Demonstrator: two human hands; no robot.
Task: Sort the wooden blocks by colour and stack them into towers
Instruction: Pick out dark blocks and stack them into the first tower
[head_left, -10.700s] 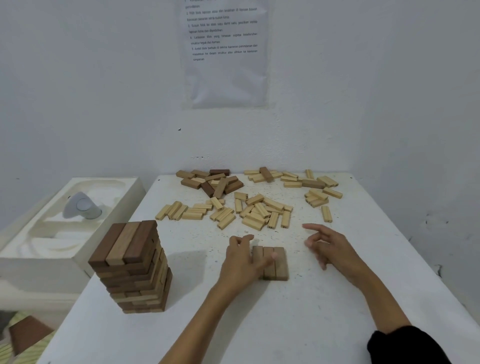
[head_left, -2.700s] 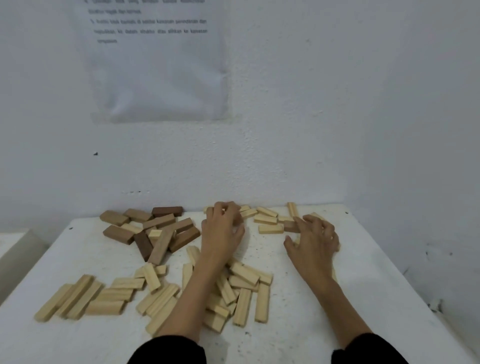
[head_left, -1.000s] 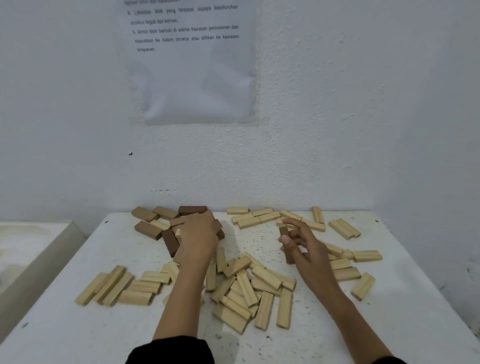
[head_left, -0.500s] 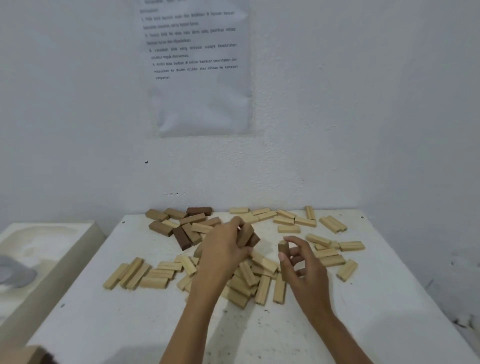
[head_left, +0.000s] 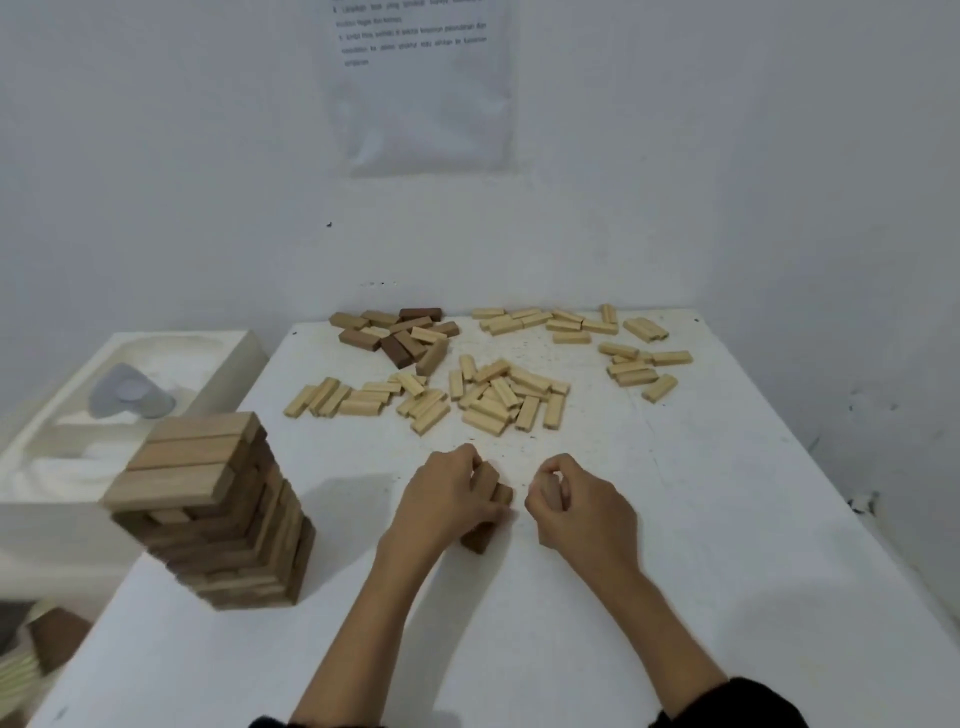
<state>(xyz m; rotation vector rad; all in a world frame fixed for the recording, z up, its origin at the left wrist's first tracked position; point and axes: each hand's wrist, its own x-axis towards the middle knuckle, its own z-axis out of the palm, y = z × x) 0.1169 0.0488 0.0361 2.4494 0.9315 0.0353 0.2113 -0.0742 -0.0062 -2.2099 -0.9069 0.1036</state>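
On the white table (head_left: 701, 571), my left hand (head_left: 441, 501) grips a few brown wooden blocks (head_left: 491, 514) that touch the tabletop in front of me. Just right of them, my right hand (head_left: 579, 506) hovers with curled fingers, and no block shows in it. A tall tower of brown blocks (head_left: 208, 514) stands at the near left. More loose brown blocks (head_left: 400, 335) lie at the far left of the table. Several light blocks (head_left: 498, 395) are scattered across the middle and far right.
A white foam box (head_left: 228, 358) holding a grey object (head_left: 130, 397) sits left of the table. A printed sheet (head_left: 421, 88) hangs on the wall behind. The walls close in at the back and right.
Both hands have drawn back from the far piles to the near middle of the table. The left hand has brought brown blocks down to the tabletop. The tower has come into view.
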